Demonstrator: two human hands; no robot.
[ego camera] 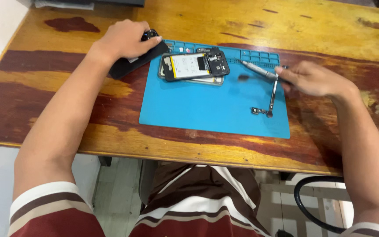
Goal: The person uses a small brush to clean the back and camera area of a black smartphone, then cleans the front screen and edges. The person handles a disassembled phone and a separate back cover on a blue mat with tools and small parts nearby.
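Left hand (123, 40) presses the black back cover (133, 61); right hand (313, 79) grips the screwdriver (259, 70).

Counts: 1 wooden counter (286, 26). 1 blue work mat (207, 109). 1 opened phone body (194, 66), on top of 1 pale panel (207, 80). 1 black back cover (130, 65). 1 silver screwdriver (257, 69). 1 thin flex strip (272, 97) with 1 small connector part (256, 110). 2 hands: left hand (123, 39), right hand (312, 79). 1 black cable loop (305, 206) under the counter.

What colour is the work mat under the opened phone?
The mat is blue, seen best in the head view.
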